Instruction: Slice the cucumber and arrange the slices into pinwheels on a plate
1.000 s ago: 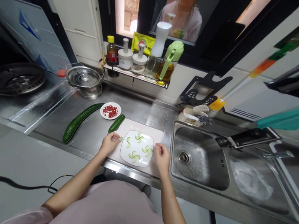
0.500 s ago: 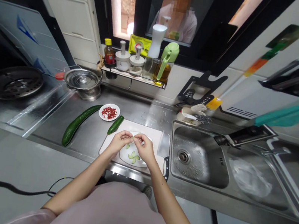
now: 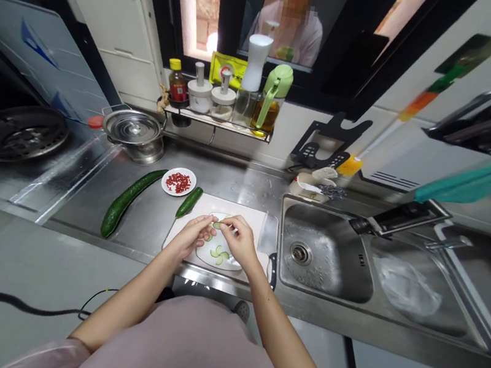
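Over a white plate [image 3: 233,263], my right hand [image 3: 240,239] pinches a thin green cucumber slice [image 3: 217,225]. My left hand [image 3: 192,235] is closed with curled fingers at the slice's other side; its exact grip is partly hidden. On the plate, several cucumber slices [image 3: 219,256] lie fanned like petals, and another piece shows below my left fingertips. The plate stands on a white cutting board [image 3: 252,215]. A cut piece of cucumber [image 3: 189,202] lies at the board's upper left edge. A cleaver [image 3: 269,232] rests along the board's right side.
A small white plate of red bits [image 3: 179,182] and a long whole cucumber [image 3: 131,200] lie to the left. Behind them stands a lidded steel pot [image 3: 135,132]. The sink [image 3: 327,259] with its faucet [image 3: 401,220] is at right. A seasoning rack [image 3: 218,122] hangs on the wall.
My hands have drawn slightly apart, and the cucumber slice between them shows more. My left fingers have loosened a little. The whole view has shifted slightly.
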{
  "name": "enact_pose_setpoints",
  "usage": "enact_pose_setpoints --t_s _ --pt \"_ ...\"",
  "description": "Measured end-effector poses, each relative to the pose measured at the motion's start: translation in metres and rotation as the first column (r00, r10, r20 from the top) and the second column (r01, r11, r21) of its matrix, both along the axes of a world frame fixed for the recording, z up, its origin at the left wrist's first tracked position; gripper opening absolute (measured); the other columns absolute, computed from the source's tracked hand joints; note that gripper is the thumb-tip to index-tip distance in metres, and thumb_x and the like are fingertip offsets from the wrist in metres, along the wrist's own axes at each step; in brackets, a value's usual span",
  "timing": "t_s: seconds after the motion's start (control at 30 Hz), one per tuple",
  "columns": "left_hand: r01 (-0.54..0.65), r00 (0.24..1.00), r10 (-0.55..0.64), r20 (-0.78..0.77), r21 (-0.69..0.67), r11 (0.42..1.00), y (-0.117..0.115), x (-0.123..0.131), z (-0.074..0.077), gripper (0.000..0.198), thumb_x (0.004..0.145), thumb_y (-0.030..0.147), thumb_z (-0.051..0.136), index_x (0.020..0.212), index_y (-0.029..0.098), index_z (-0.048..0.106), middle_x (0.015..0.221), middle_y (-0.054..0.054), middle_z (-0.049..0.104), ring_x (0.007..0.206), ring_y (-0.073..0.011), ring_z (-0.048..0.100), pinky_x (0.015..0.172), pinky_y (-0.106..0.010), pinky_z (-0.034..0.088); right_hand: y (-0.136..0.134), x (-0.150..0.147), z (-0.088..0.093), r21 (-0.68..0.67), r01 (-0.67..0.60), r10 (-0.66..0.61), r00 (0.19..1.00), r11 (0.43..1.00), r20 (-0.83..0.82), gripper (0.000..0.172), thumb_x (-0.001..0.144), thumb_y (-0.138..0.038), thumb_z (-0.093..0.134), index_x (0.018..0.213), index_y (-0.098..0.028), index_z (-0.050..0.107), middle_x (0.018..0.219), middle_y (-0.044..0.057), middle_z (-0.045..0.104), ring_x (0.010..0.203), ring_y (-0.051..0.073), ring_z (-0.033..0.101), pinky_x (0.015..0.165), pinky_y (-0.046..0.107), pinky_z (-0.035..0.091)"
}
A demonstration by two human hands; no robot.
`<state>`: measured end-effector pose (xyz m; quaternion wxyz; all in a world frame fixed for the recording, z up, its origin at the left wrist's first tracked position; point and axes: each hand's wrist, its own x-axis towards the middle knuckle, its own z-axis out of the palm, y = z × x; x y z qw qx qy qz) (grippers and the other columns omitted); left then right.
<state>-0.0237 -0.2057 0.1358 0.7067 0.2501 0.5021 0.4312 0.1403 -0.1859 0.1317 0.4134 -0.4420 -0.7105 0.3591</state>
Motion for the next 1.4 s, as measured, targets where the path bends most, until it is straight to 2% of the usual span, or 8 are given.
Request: enact_pose_setpoints --t_s 0.13,0.3,0.53,0.67,0.9,1.1,1.27,1.4 --pt "-0.027 0.997 0.029 0.067 -0.029 0.999 0.001 -0.001 0.002 0.048 0.064 0.042 0.077 0.102 0.017 0.062 0.073 0.0 0.061 0.051 -0.0036 0.047 0.04 -0.013 0.021 -0.003 0.001 0.001 0.008 -0.025 0.025 1.0 1.0 0.002 0.017 0.087 -0.035 0.058 0.086 -0.022 0.068 0.084 0.003 0.062 0.079 0.015 0.056 0.069 0.027 0.044" --pt "-0.107 0.99 0.106 0.092 0.005 0.994 0.002 -0.001 -0.001 0.051 0.056 0.028 0.083 0.101 0.017 0.063 0.072 0.001 0.059 0.054 -0.0037 0.047 0.043 -0.014 0.026 -0.004 0.001 -0.004 -0.042 -0.043 0.043 0.999 0.998 -0.007 0.016 0.086 -0.035 0.059 0.084 -0.022 0.067 0.084 0.003 0.061 0.079 0.015 0.056 0.066 0.026 0.043" --pt "-0.141 0.99 0.142 -0.003 0.097 0.985 0.003 0.0 -0.002 0.051 0.052 0.03 0.084 0.099 0.016 0.067 0.061 0.005 0.051 0.053 -0.0044 0.044 0.045 -0.016 0.025 0.002 -0.002 -0.01 -0.185 -0.015 0.002 0.997 0.983 -0.073 0.021 0.083 -0.038 0.057 0.073 -0.02 0.062 0.075 0.001 0.062 0.072 0.014 0.054 0.069 0.026 0.044" --pt "-0.131 0.986 0.145 -0.077 0.162 0.978 0.005 -0.003 -0.009 0.049 0.053 0.03 0.082 0.097 0.015 0.069 0.064 0.004 0.053 0.055 -0.0049 0.045 0.046 -0.016 0.026 0.007 -0.004 -0.016 -0.283 -0.049 0.019 0.994 0.958 -0.106 0.023 0.079 -0.041 0.059 0.073 -0.019 0.061 0.072 0.0 0.063 0.069 0.013 0.055 0.068 0.026 0.045" --pt "-0.16 0.946 0.217 -0.242 0.235 0.959 0.012 -0.01 -0.032 0.036 0.054 0.03 0.078 0.085 0.015 0.066 0.066 0.003 0.056 0.057 -0.0066 0.048 0.052 -0.017 0.035 0.024 -0.008 -0.039 -0.472 -0.089 0.057 0.995 0.877 -0.08 0.023 0.077 -0.04 0.06 0.074 -0.018 0.058 0.062 -0.001 0.061 0.056 0.012 0.056 0.056 0.024 0.044" --pt "-0.154 0.903 0.243 -0.353 0.262 0.953 0.017 -0.015 -0.063 0.03 0.053 0.028 0.076 0.077 0.015 0.063 0.063 0.003 0.058 0.06 -0.0083 0.053 0.062 -0.02 0.043 0.035 -0.018 -0.056 -0.418 0.033 0.049 0.982 0.908 0.184 0.014 0.075 -0.032 0.063 0.074 -0.018 0.063 0.063 -0.003 0.06 0.061 0.011 0.054 0.06 0.022 0.04" --pt "-0.102 0.849 0.219 -0.481 0.257 0.961 0.016 -0.019 -0.088 0.025 0.057 0.027 0.072 0.077 0.016 0.062 0.063 0.003 0.059 0.059 -0.0091 0.054 0.061 -0.02 0.043 0.035 -0.024 -0.062 -0.39 0.041 0.088 0.947 0.92 0.309 0.011 0.078 -0.03 0.063 0.077 -0.019 0.065 0.072 -0.001 0.064 0.064 0.011 0.054 0.062 0.021 0.039" --pt "-0.045 0.78 0.187 -0.598 0.244 0.969 0.015 -0.02 -0.101 0.02 0.063 0.026 0.067 0.08 0.016 0.063 0.066 0.002 0.061 0.06 -0.0102 0.056 0.064 -0.022 0.044 0.036 -0.027 -0.069 -0.376 0.052 0.107 0.915 0.925 0.388 0.011 0.079 -0.03 0.062 0.08 -0.019 0.066 0.072 0.0 0.065 0.065 0.012 0.054 0.061 0.021 0.036"
